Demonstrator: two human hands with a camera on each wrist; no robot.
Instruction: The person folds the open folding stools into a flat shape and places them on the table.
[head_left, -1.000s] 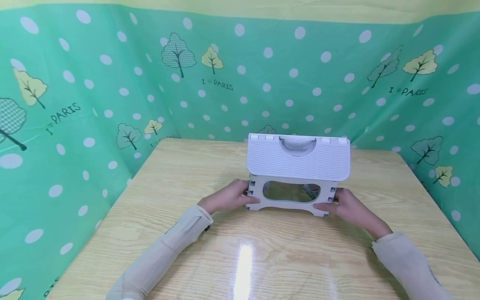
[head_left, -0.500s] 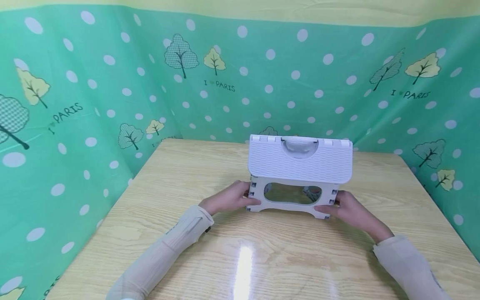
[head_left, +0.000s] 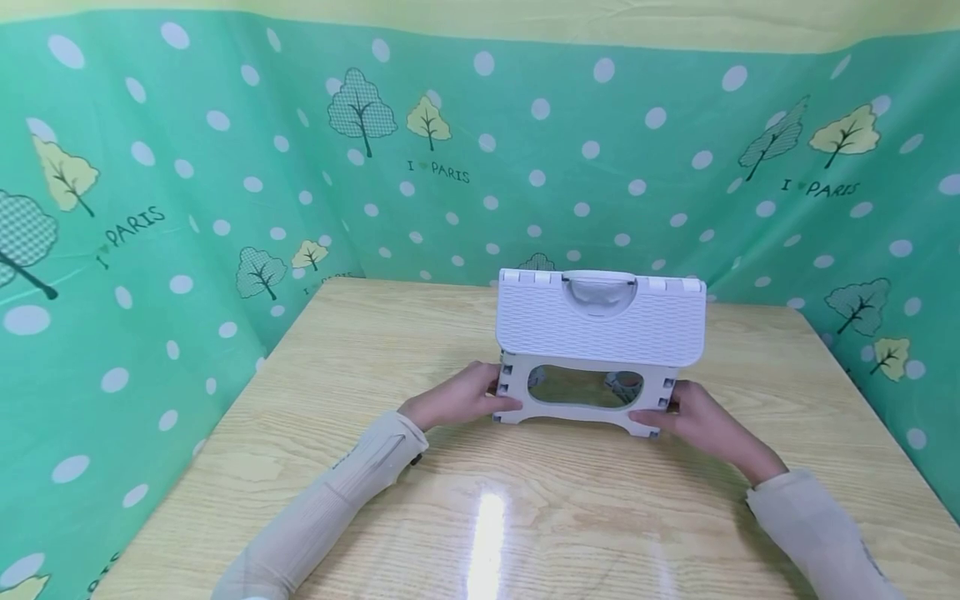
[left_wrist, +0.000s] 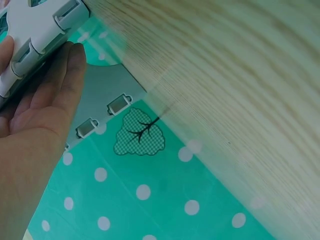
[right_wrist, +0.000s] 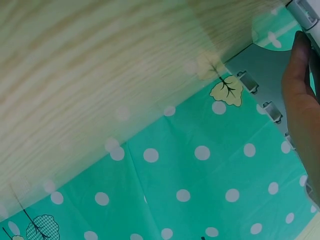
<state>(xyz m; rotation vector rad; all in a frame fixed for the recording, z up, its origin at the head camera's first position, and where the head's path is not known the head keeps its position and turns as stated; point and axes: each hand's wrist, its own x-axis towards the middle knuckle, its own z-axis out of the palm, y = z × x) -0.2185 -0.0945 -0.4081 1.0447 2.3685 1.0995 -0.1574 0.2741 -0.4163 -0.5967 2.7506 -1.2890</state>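
A pale grey folding step stool [head_left: 600, 333] stands unfolded on the wooden table, its woven-textured top tilted toward me in the head view. That top has a half-round handle cutout at its far edge. My left hand [head_left: 465, 396] grips the left end of the stool's near leg panel [head_left: 577, 410], thumb across the front and fingers behind. At the opposite end, my right hand [head_left: 701, 421] holds the same panel with its thumb in front; its fingers are partly hidden. In the left wrist view, straight fingers [left_wrist: 65, 82] lie behind the panel's hinged edge, and the far leg panel [left_wrist: 100, 92] shows beyond.
The wood-grain table [head_left: 360, 333] extends around the stool, with a bright light reflection [head_left: 487, 542] near the front. A green dotted cloth [head_left: 450, 217] printed with trees hangs at the back and both sides.
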